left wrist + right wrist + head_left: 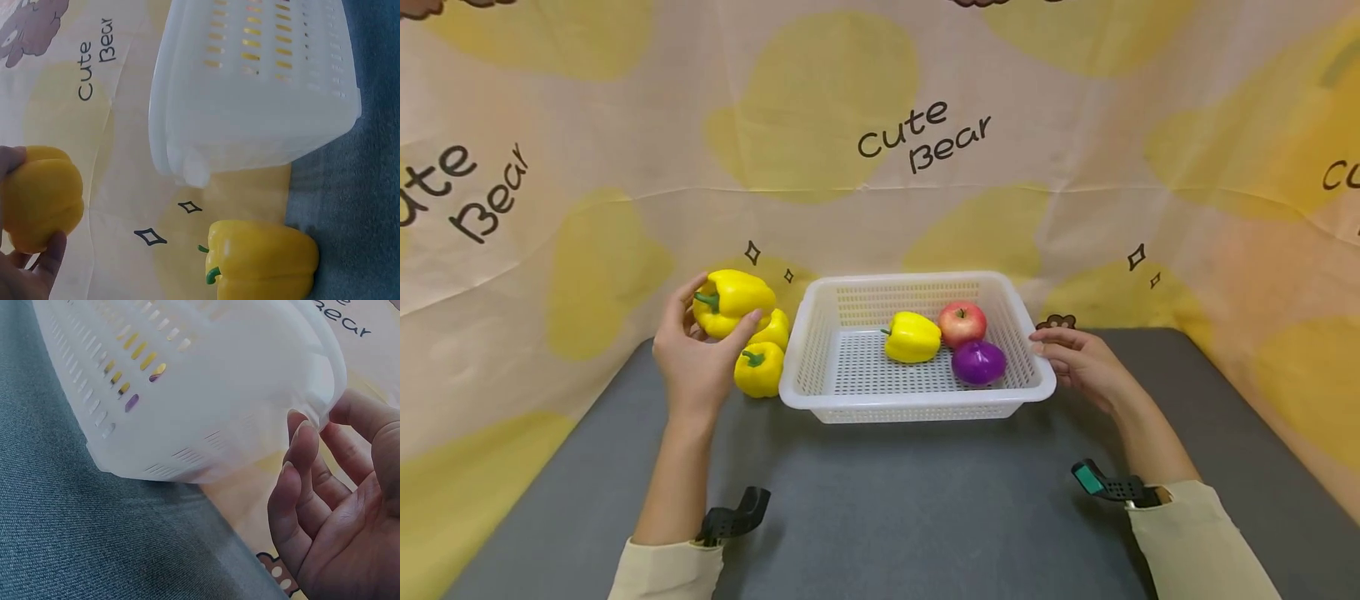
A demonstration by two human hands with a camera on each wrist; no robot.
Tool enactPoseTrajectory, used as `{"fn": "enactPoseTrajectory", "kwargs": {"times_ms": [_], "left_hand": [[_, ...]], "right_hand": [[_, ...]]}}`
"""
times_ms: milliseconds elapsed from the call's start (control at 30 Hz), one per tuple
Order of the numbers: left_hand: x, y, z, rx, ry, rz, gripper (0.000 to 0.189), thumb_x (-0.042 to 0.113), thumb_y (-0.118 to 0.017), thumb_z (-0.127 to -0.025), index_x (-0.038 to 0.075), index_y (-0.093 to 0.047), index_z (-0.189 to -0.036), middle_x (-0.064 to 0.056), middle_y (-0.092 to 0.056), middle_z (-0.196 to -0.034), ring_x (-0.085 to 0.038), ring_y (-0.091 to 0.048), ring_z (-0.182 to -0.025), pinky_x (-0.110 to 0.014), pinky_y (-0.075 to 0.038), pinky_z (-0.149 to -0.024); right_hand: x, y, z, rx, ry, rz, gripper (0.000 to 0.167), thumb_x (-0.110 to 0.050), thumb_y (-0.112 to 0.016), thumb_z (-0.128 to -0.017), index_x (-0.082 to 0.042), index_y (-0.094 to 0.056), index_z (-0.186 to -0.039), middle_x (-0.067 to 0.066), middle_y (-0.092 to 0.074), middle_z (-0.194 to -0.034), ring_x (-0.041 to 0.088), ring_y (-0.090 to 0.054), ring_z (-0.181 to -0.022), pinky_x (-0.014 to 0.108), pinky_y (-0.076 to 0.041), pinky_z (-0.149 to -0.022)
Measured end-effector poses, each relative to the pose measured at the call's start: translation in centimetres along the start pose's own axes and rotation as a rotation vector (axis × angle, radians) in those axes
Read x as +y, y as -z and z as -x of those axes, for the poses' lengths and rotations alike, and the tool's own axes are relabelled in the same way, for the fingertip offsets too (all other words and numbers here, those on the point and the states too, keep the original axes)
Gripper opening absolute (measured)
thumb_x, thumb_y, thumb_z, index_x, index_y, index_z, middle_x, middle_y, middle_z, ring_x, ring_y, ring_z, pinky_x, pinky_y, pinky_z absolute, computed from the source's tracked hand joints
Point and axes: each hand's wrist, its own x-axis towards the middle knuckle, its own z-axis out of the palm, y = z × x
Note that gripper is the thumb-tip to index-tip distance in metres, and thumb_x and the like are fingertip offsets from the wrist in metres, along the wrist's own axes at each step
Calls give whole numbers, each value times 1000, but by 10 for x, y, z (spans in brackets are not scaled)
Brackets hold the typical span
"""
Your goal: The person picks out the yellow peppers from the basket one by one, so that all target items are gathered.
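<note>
My left hand (696, 367) grips a yellow bell pepper (739, 298) between thumb and fingers, raised left of the white plastic basket (917, 402). In the left wrist view this pepper (47, 194) appears at the left edge, its stem out of sight. Below the hand, two more yellow bell peppers (760, 371) stand beside the basket's left wall, the rear one partly hidden. At the other end, my right hand (1086, 367) pinches the basket's right rim, thumb above and fingers curled underneath. Inside the basket lie a yellow bell pepper (912, 337), a red apple (962, 323) and a purple onion (978, 362).
A dark grey tabletop (895, 508) carries the basket and the loose peppers. Behind it hangs a printed cloth (820, 125) with yellow patches and "Cute Bear" lettering, close to the basket's back side. Each wrist wears a black band (733, 517).
</note>
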Motion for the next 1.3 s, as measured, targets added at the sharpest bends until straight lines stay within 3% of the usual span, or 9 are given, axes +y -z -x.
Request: {"fn": "enactPoseTrajectory", "kwargs": {"times_ms": [200, 400, 600, 800, 900, 1133, 1300], "left_hand": [[-6, 4, -3, 23, -13, -8, 66, 22, -88, -78, 26, -61, -138, 3, -65, -131, -7, -61, -99, -11, -51, -80], [-8, 9, -8, 47, -9, 71, 65, 16, -88, -77, 18, -62, -137, 1, -65, -126, -10, -64, -98, -12, -53, -80], [-7, 17, -12, 103, 52, 150, 72, 11, -89, -74, 18, -56, -137, -3, -63, -130, -13, -63, -106, -12, -53, -85], [-7, 24, -15, 126, 82, 238, 72, 6, -89, -72, 16, -45, -128, -2, -62, -123, -17, -62, -105, -14, -54, -83], [-7, 28, -17, 135, 91, 231, 70, 6, -90, -72, 17, -44, -124, -1, -61, -120, -18, -61, -104, -14, -54, -81], [-8, 35, -18, 140, 82, 58, 70, 12, -91, -72, 14, -50, -130, 4, -63, -119, -11, -63, -103, -12, -55, -80], [-10, 36, -19, 132, 51, 37, 71, 12, -91, -72, 10, -55, -132, 2, -64, -124, -10, -64, -105, -12, -54, -78]], "right_hand": [[1, 1, -1, -5, -4, -3, 19, -15, -61, -101, -31, -72, -98, -14, -73, -98, 8, -75, -84, 28, -62, -74], [0, 0, -2, -6, 9, -30, 19, -14, -61, -101, -29, -73, -99, -12, -73, -98, 9, -75, -85, 28, -62, -74], [0, 0, -3, -17, 13, -19, 20, -14, -60, -101, -29, -72, -100, -12, -73, -99, 8, -75, -85, 28, -62, -74], [1, 0, -2, -14, 11, -31, 20, -14, -61, -101, -29, -73, -99, -12, -73, -98, 9, -75, -85, 29, -63, -73], [1, 0, -1, -14, 13, -29, 19, -14, -61, -101, -29, -73, -99, -12, -73, -99, 9, -75, -86, 29, -63, -74], [1, 1, -1, -15, 14, -45, 20, -13, -61, -101, -29, -73, -100, -12, -73, -99, 9, -75, -86, 29, -63, -73], [3, 2, -2, -24, 18, -47, 19, -13, -61, -101, -27, -73, -101, -11, -74, -99, 11, -76, -87, 29, -63, -73]]}}
